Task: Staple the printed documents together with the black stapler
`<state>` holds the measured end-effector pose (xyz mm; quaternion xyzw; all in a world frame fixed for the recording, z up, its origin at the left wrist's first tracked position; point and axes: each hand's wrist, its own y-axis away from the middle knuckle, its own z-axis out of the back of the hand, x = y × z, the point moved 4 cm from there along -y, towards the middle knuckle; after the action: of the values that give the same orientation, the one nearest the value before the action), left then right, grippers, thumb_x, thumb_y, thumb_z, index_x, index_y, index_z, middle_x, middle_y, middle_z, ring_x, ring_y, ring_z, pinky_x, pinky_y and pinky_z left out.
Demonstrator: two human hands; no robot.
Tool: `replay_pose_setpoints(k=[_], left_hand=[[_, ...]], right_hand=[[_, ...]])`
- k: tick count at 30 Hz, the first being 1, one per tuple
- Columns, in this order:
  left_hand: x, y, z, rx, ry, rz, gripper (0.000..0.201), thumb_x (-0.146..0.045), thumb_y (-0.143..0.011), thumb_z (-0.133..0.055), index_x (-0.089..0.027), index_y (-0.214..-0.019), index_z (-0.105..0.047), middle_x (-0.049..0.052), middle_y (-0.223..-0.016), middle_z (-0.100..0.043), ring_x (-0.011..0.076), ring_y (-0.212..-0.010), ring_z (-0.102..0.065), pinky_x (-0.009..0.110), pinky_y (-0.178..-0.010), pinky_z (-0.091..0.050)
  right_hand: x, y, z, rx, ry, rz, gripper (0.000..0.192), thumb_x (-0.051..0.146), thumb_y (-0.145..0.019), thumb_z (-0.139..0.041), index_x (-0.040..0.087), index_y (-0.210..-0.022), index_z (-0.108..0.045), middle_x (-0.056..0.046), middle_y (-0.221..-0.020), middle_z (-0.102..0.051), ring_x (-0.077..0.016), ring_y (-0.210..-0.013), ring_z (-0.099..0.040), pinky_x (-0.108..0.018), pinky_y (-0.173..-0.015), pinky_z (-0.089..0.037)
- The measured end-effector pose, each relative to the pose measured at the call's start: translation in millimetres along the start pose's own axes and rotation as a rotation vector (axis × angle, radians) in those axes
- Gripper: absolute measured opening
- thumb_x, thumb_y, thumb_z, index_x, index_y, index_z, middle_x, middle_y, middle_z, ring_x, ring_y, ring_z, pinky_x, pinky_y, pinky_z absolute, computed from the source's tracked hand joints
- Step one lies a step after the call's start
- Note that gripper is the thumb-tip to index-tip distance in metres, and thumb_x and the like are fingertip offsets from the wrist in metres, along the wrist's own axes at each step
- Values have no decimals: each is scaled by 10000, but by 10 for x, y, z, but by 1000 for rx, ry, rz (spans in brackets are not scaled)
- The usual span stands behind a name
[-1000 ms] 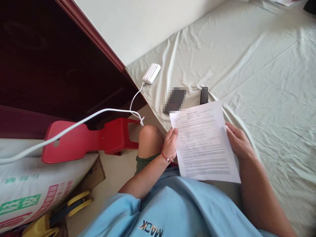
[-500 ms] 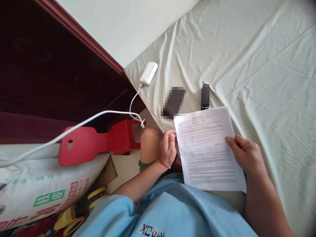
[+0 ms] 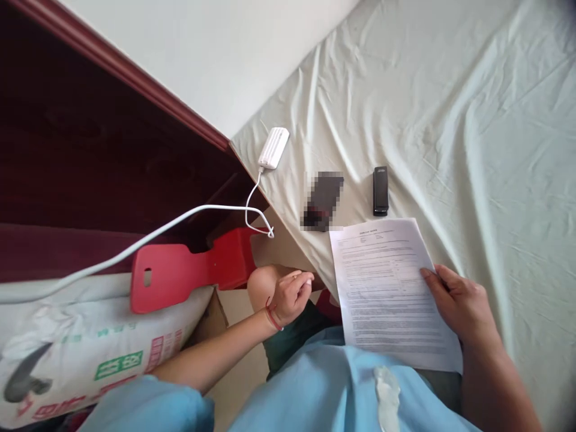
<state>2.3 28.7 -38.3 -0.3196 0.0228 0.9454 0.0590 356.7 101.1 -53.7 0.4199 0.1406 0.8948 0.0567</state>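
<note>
Printed sheets of paper (image 3: pixel 382 294) lie at the near edge of the cloth-covered surface, overlapping my lap. My right hand (image 3: pixel 461 300) grips their right edge, thumb on top and fingers underneath. My left hand (image 3: pixel 292 295), with a red string on its wrist, is apart from the paper, over my knee. Its fingers are curled together, and I cannot see whether anything is inside them. Just beyond the top edge of the paper lies a black stapler (image 3: pixel 380 191). To its left is a dark flat object (image 3: pixel 324 198), blurred by pixels.
A white power-bank-like box (image 3: pixel 274 148) with a white cable (image 3: pixel 180 215) lies on the pale green cloth (image 3: pixel 508 150). The cable crosses to the left, above a red plastic chair (image 3: pixel 166 273) and a printed white sack (image 3: pixel 103 336). A dark red wooden panel (image 3: pixel 112 150) stands at left.
My left hand has moved away from the paper's left edge, down and left, and its fingers have curled in. My right hand keeps its grip. The view has shifted slightly.
</note>
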Motion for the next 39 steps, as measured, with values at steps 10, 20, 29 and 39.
replay_pose_setpoints(k=[10, 20, 29, 39], left_hand=[[-81, 696, -1197, 172, 32, -27, 365, -75, -868, -539, -219, -1123, -756, 133, -1180, -740, 281, -1123, -685, 466, -990, -607], [69, 518, -1255, -108, 51, 89, 491, -153, -925, -567, -156, -1416, -579, 199, -1438, -601, 339, -1363, -575, 575, -1176, -499], [290, 103, -924, -7, 73, 449, 289, -176, -967, -619, -108, -1229, -721, 202, -1218, -725, 324, -1166, -688, 479, -1054, -539], [-208, 854, -1301, 345, 139, -62, 80, -179, -906, -682, -152, -908, -758, 111, -960, -747, 255, -963, -708, 352, -874, -569]], right_hand=[[89, -9, 62, -87, 45, 62, 424, 604, -868, -583, 298, -595, -476, 9, -542, -483, -230, -566, -480, -371, -542, -365], [94, 48, 79, -123, 54, 52, 451, 612, -868, -600, 302, -589, -428, 6, -563, -436, -231, -571, -426, -390, -554, -333], [-98, 19, 59, -313, 145, 80, 390, 515, -861, -615, 260, -631, -430, 31, -577, -371, -162, -603, -371, -358, -612, -314], [-167, 41, 60, -399, 159, 135, 403, 407, -932, -631, 246, -651, -391, 64, -601, -320, -118, -618, -307, -336, -606, -251]])
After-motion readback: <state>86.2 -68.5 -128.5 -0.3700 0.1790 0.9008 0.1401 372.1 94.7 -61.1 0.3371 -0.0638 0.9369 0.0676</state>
